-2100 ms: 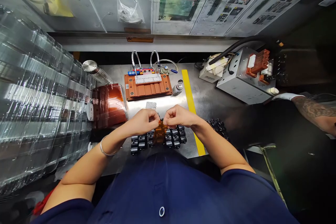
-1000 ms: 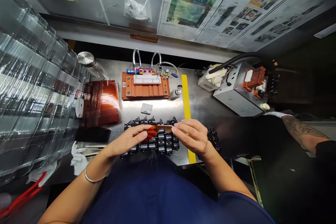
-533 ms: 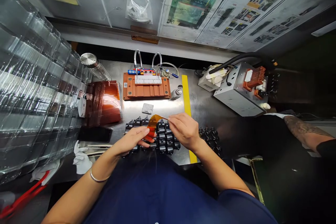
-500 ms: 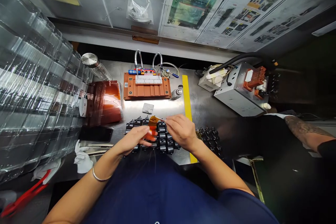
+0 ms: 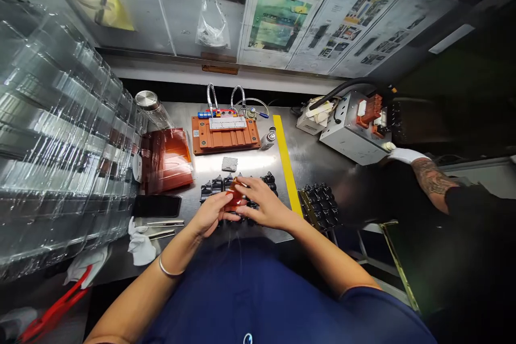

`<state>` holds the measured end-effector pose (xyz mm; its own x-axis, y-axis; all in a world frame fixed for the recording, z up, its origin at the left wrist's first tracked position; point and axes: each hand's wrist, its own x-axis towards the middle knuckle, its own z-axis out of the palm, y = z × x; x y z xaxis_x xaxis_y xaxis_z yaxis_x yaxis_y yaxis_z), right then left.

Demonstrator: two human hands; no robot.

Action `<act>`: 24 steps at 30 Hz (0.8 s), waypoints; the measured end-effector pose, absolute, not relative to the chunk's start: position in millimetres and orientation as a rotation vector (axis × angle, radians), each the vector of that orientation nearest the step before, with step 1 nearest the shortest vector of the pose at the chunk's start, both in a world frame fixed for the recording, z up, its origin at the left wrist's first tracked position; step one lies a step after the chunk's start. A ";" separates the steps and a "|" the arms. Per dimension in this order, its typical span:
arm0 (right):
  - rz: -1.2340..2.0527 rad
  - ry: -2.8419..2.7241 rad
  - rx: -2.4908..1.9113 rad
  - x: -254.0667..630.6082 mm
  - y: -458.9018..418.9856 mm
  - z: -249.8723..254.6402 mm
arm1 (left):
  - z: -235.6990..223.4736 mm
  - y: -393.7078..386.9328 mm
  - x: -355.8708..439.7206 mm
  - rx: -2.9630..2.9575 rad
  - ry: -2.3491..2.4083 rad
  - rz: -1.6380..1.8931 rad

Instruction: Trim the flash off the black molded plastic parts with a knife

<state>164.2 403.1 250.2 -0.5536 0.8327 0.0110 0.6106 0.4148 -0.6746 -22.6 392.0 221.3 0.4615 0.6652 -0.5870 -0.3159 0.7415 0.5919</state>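
Observation:
A small sheet of translucent orange film (image 5: 234, 199) is pinched between the thumb and fingers of my left hand (image 5: 212, 212). My right hand (image 5: 264, 201) is at the film's right side, fingers stretched and thumb apart; its fingertips reach the film's upper edge, and whether they press on it I cannot tell. Under both hands lie rows of black moulded parts (image 5: 206, 191), partly covered by the hands. Just beyond them a small grey pad (image 5: 229, 164) rests on the steel bench.
An orange-brown fixture (image 5: 226, 142) stands behind, with a small metal bottle (image 5: 268, 138) beside it. Left are stacked orange sheets (image 5: 167, 161), a phone (image 5: 157, 206) and tweezers (image 5: 165, 223). Right of the yellow strip (image 5: 287, 166) sit more black parts (image 5: 320, 204). A co-worker's gloved hand (image 5: 405, 155) touches a grey machine (image 5: 350, 137).
My right hand has gone from a pinch at the film's top edge to spread fingers beside it. The film has tilted in my left hand. The view has shifted slightly.

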 end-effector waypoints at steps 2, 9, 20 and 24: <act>1.089 -1.930 -1.440 166.1 398.3 247.5 | 221.7 388.2 -24.2 0.449 0.845 0.569; 1.398 -1.211 -1.500 168.8 371.9 245.9 | 228.6 373.3 -21.7 0.584 0.655 0.398; 0.512 -2.151 -1.334 244.1 335.1 244.9 | 230.9 360.3 65.3 0.681 0.954 0.443; 0.589 -2.217 -1.297 303.0 307.4 245.4 | 229.6 352.2 129.1 0.842 1.063 0.415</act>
